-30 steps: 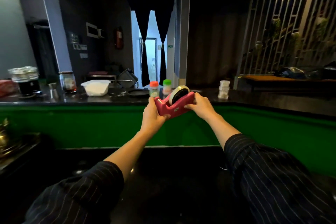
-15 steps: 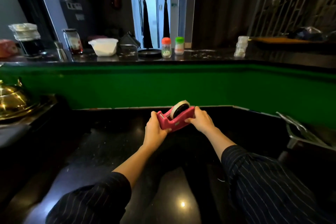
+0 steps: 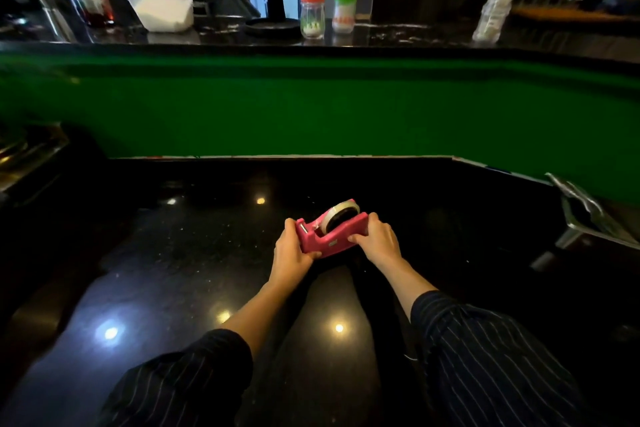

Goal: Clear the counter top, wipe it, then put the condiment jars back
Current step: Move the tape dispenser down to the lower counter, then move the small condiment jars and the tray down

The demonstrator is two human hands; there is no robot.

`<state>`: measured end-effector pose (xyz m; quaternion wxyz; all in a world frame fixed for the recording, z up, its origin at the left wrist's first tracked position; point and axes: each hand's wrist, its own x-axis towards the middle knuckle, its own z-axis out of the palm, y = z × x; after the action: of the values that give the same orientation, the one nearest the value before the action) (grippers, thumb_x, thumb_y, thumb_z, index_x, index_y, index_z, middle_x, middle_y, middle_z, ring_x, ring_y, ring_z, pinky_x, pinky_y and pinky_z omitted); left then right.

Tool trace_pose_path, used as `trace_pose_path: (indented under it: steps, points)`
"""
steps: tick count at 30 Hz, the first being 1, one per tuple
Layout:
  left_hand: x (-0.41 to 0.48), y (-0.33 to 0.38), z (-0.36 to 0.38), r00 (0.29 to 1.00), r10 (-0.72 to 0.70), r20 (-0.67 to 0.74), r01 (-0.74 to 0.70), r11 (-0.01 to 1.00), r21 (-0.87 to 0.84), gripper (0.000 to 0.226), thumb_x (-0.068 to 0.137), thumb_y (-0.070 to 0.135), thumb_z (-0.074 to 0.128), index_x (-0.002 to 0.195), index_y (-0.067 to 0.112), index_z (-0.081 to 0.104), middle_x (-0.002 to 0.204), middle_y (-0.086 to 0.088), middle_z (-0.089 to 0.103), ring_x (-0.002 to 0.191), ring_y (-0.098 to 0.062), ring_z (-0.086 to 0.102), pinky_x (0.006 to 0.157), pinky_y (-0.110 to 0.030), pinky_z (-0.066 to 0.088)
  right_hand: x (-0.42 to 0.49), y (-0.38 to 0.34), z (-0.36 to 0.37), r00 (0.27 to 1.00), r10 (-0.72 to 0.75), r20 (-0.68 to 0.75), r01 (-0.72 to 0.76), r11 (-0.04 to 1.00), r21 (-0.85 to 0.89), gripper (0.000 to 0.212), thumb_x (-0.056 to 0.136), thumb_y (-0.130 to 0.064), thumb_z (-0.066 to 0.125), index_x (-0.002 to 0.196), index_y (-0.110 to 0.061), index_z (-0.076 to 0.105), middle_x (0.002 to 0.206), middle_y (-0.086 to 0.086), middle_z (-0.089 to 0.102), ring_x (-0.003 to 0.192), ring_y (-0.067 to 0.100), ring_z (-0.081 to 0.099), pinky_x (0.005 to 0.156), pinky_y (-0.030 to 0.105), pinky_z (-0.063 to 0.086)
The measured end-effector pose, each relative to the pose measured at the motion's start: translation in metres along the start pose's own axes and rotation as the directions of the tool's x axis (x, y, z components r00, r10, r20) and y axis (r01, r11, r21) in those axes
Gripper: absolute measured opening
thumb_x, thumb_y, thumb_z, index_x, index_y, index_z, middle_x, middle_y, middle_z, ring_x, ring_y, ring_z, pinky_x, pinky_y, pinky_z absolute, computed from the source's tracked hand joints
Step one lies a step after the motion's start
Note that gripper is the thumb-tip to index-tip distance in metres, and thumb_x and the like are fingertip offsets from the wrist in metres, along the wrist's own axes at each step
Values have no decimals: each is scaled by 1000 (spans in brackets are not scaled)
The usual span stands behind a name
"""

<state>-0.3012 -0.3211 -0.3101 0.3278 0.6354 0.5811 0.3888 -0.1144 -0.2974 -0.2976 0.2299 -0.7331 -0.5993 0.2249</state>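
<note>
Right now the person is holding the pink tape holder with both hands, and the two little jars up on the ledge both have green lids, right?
Nearly. The head view shows only one green lid: the right jar has it, while the left jar has an orange-red lid. The rest is right: the left hand and right hand both hold the pink tape holder.

The dark counter [image 3: 173,270] is bare all around the pink tape holder [image 3: 329,236], so a hand can pass on each side; a green wall [image 3: 311,107] blocks the far edge; a metal tray [image 3: 588,218] pokes in from the right.
</note>
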Motion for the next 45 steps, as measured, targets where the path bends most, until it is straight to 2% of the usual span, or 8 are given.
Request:
trace_pose_path:
  steps: [8, 17, 21, 27, 33, 38, 42, 45]
  points:
    - [18, -16, 7, 997, -60, 53, 59, 998, 20, 48, 75, -2, 73, 105, 17, 41, 112, -4, 56, 101, -11, 58, 81, -22, 50, -9, 8, 21, 995, 2, -104, 0, 1000, 23, 41, 88, -30, 68, 115, -7, 48, 104, 13, 67, 99, 27, 66, 76, 34, 54]
    - [26, -8, -8, 975, -150, 161, 114, 970, 213, 81, 75, 11, 75, 138, 13, 24, 126, -9, 47, 117, -23, 51, 91, -28, 45, -5, 4, 10, 995, -95, 17, 96, 958, -269, 39, 94, -28, 59, 123, -8, 44, 111, 13, 64, 101, 28, 65, 71, 30, 47]
    - [40, 28, -22, 996, -60, 73, 34, 949, 314, 89, 72, 41, 76, 141, 13, 27, 131, -12, 50, 112, -26, 55, 92, -40, 50, 5, -1, -20, 988, -141, 64, 154, 924, -350, 28, 93, -12, 56, 121, -11, 50, 112, 13, 64, 100, 29, 63, 76, 37, 53]
    - [70, 113, -25, 968, 209, 137, -248, 878, 409, 62, 76, 30, 70, 128, 10, 44, 120, -11, 59, 110, -27, 58, 89, -37, 50, 24, -34, -89, 967, -249, -49, 226, 933, -281, 32, 93, -18, 58, 125, -14, 54, 112, 10, 65, 103, 29, 62, 80, 39, 53]
    - [119, 203, -34, 853, 520, -47, -467, 800, 377, 37, 81, 19, 67, 114, 8, 55, 102, -8, 64, 96, -24, 61, 83, -36, 49, 52, -66, -176, 852, -401, -337, 324, 909, -262, 24, 93, -31, 59, 112, -15, 58, 91, 2, 68, 88, 23, 65, 69, 33, 48]
    - [166, 257, -50, 789, 598, -141, -509, 765, 394, 27, 83, 10, 65, 107, 4, 55, 102, -11, 63, 94, -24, 60, 80, -32, 47, 86, -82, -242, 698, -460, -549, 350, 888, -300, 20, 91, -30, 61, 101, -13, 58, 88, 5, 65, 86, 28, 62, 68, 35, 43]
    - [206, 288, -48, 812, 556, -175, -458, 794, 399, 29, 84, 7, 63, 108, 2, 49, 107, -15, 57, 95, -26, 56, 77, -31, 46, 120, -87, -282, 585, -468, -663, 310, 884, -350, 33, 86, -32, 67, 110, -10, 57, 108, 8, 60, 105, 31, 53, 81, 41, 45]
    - [237, 303, -39, 863, 468, -187, -373, 843, 387, 50, 84, 8, 65, 126, 0, 38, 123, -19, 47, 111, -32, 50, 90, -36, 43, 147, -88, -303, 597, -396, -698, 217, 917, -334, 57, 82, -34, 72, 127, -9, 48, 133, 14, 45, 124, 34, 40, 98, 47, 43]
